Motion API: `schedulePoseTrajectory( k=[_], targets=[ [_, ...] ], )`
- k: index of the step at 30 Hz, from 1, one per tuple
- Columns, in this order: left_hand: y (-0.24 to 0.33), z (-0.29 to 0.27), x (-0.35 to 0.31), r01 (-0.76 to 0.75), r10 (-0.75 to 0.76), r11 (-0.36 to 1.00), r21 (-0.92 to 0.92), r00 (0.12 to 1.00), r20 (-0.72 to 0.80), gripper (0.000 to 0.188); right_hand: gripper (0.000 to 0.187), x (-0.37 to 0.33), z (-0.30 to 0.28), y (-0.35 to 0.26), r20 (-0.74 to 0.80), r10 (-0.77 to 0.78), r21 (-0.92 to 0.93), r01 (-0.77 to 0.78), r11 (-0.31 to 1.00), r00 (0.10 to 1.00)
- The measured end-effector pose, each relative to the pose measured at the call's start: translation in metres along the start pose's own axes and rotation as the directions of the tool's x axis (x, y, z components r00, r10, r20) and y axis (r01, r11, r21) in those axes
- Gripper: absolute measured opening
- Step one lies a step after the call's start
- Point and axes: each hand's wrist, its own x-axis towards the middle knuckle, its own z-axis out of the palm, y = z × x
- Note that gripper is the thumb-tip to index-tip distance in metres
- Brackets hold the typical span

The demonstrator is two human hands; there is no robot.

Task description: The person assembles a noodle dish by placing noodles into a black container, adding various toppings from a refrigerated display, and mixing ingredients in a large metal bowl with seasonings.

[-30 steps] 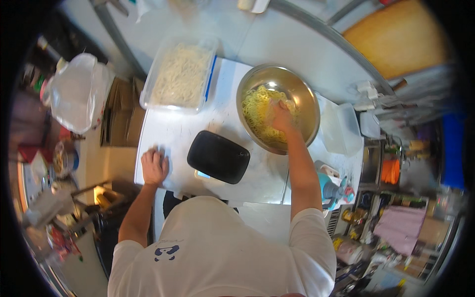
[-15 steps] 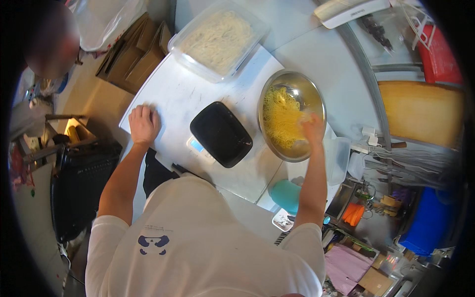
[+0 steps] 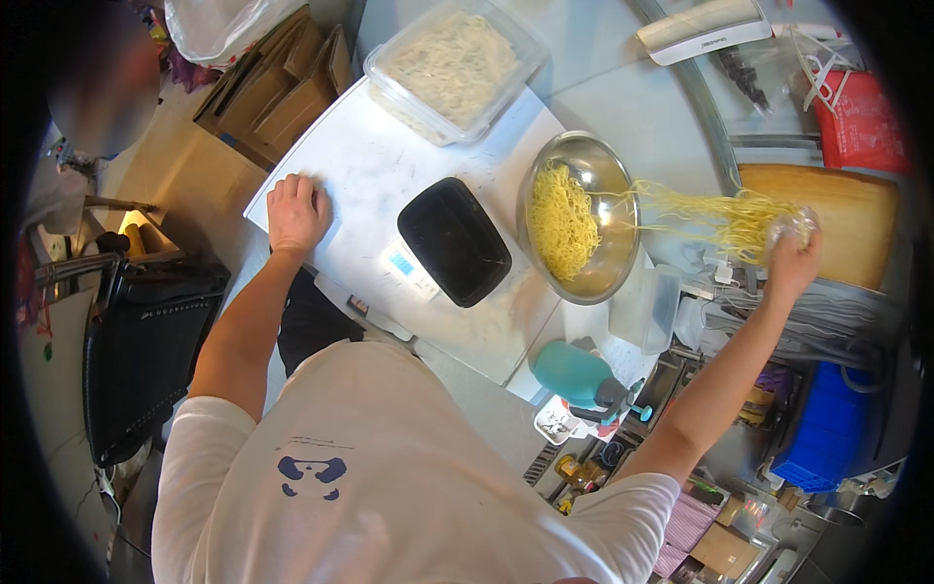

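My right hand, with clear plastic about its fingers, is closed on a bunch of yellow noodles out to the right. Long strands trail from it back over the rim of a steel bowl. More yellow noodles fill the bowl's left side. My left hand rests as a loose fist near the white table's left edge, seemingly holding nothing. Between the hands, an empty black plastic tray sits on a white digital scale with a lit display.
A clear tub of pale noodles stands at the back. Right of the table are a wooden board, a red bag and a blue crate. A teal spray bottle lies near my right arm. Cardboard leans at the left.
My right hand has moved from inside the bowl out to the right, pulling up a bunch of noodles that now stretches from the bowl. My left hand stays on the table.
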Motion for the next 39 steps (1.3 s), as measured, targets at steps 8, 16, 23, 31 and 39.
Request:
schedulePoseTrajectory(
  k=[8,16,23,31,39],
  targets=[
    [-0.002,-0.007,0.001,-0.009,0.008,0.999,-0.032,1.0,-0.024,0.012,0.045,-0.089,0.11,-0.025,0.47,0.132,-0.161,-0.062,0.985,0.873],
    [-0.006,-0.003,-0.002,-0.022,0.02,0.998,-0.067,0.999,-0.03,0.012,0.046,-0.097,0.101,-0.001,0.221,0.076,-0.06,-0.064,0.996,0.972],
    [-0.009,-0.004,-0.004,-0.012,0.007,0.997,-0.079,0.998,-0.058,0.011,0.049,-0.045,0.026,-0.004,0.146,0.154,0.101,-0.17,0.98,0.977],
    [-0.01,-0.004,-0.005,0.026,-0.027,0.998,-0.058,1.0,0.0,0.013,0.039,0.003,-0.071,-0.089,0.104,0.154,0.445,-0.184,0.876,0.983],
    [-0.01,-0.002,-0.004,0.006,-0.009,0.997,-0.079,0.999,-0.036,0.012,0.042,-0.035,-0.085,-0.151,0.128,0.034,0.436,-0.087,0.896,0.991]
  ],
)
